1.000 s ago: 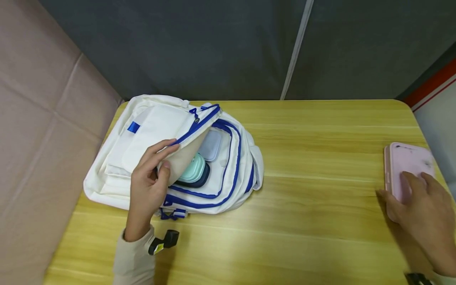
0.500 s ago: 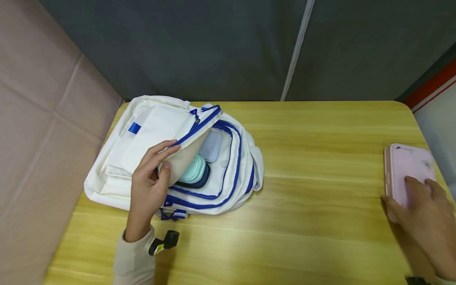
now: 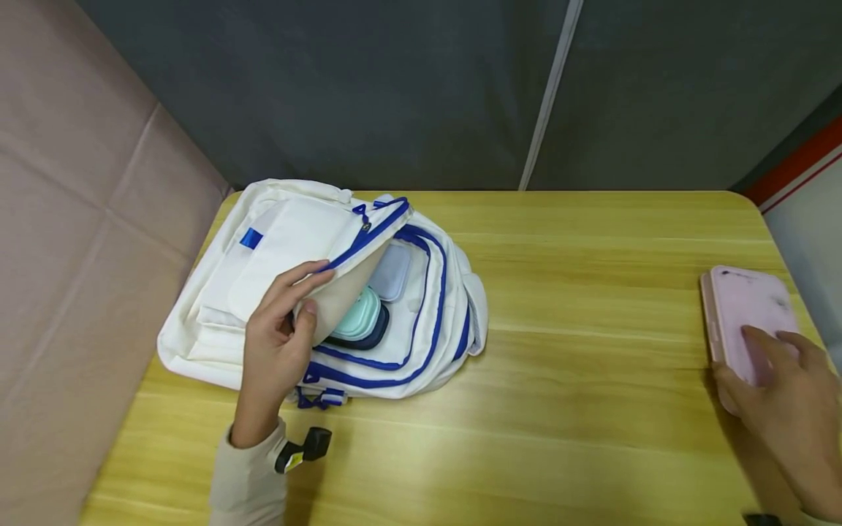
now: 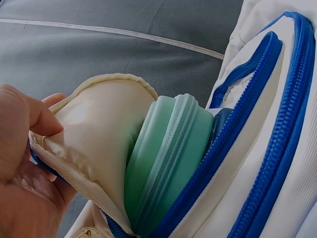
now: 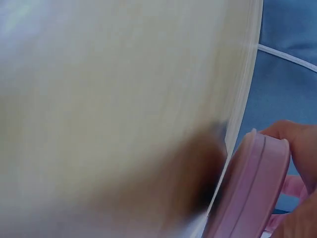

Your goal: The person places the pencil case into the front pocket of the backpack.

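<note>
A white backpack (image 3: 263, 307) with blue zips lies on the table at the left. My left hand (image 3: 279, 343) pinches the edge of its front pocket flap (image 4: 99, 129) and holds it lifted. Inside the pocket a mint-green zipped case (image 4: 163, 153) lies over a dark navy case (image 3: 375, 337), beside a pale blue-grey case (image 3: 390, 272). Far to the right, my right hand (image 3: 786, 394) grips a rounded pink case (image 3: 750, 299) with dark marks near its top edge. In the right wrist view, thumb and fingers are on the pink case (image 5: 252, 183), which a seam crosses lengthwise.
A wooden table (image 3: 592, 329) carries everything and spreads between the backpack and the pink case. A dark grey fabric wall (image 3: 395, 88) stands behind it, and a beige padded panel (image 3: 79, 219) borders the left. A white and red panel (image 3: 809, 197) stands at right.
The pink case has shifted slightly left with my right hand on it. My left hand keeps the flap lifted, and the whole view has moved slightly.
</note>
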`<act>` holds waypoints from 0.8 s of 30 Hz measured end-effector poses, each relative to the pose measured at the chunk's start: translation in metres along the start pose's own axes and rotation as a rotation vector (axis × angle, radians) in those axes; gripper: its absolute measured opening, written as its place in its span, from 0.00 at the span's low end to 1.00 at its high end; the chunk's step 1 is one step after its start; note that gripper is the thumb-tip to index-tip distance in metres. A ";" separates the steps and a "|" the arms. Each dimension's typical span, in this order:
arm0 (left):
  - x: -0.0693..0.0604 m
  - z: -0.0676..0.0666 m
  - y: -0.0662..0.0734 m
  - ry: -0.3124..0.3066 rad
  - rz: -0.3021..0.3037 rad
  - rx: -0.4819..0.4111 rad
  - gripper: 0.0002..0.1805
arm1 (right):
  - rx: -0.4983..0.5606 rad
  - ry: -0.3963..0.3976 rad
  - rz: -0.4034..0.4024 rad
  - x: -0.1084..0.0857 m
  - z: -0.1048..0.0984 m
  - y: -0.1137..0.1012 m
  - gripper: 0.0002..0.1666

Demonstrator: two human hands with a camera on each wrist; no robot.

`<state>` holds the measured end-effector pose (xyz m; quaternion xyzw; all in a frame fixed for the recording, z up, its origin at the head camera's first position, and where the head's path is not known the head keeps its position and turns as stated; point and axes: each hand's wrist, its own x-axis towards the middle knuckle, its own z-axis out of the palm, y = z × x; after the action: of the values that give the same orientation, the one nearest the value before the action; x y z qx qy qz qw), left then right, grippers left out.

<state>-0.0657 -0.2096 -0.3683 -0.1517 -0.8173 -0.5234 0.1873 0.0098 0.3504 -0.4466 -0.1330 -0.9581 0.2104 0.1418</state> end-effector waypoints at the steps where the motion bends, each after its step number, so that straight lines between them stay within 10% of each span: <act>1: 0.000 0.000 0.000 -0.001 0.000 -0.001 0.24 | 0.014 0.015 -0.021 0.000 0.001 -0.001 0.32; 24: 0.000 0.000 0.001 -0.004 -0.010 0.013 0.24 | 0.110 0.053 -0.219 0.009 0.019 -0.054 0.32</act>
<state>-0.0648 -0.2093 -0.3671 -0.1473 -0.8218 -0.5187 0.1840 -0.0153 0.2985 -0.4373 -0.0251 -0.9499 0.2421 0.1962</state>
